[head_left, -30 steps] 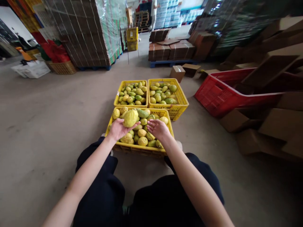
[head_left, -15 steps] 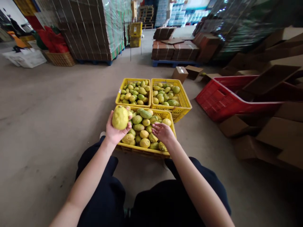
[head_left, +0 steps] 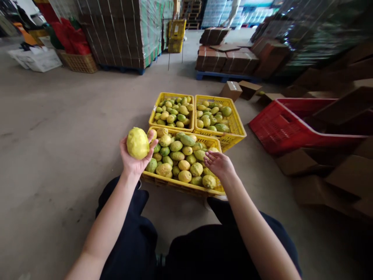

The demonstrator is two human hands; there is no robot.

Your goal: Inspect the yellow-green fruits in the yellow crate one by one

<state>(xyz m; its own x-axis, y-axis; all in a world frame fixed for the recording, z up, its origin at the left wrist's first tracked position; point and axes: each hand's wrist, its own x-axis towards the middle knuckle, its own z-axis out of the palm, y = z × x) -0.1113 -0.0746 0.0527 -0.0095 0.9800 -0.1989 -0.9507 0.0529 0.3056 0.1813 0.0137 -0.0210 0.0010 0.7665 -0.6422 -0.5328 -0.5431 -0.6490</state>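
The left hand (head_left: 133, 161) has its grip cupped around a lumpy yellow fruit (head_left: 138, 143), which is raised just beside the left edge of the near yellow crate (head_left: 177, 184) and not set down anywhere. The right hand (head_left: 219, 164) is palm-up over that crate's right edge, its grip slack and holding nothing; whether its fingertips brush the fruit beneath is hard to tell from this angle.

As a judgement, the work looks underway: one piece is picked out and in hand, while many yellow and green fruits lie unheld across the near crate, right out to its corners. Against its far edge stand the back left crate (head_left: 176, 94), well covered with fruit, and the back right crate (head_left: 233, 137), whose fruit gathers toward its left edge. Putting the held piece down appears to be left.
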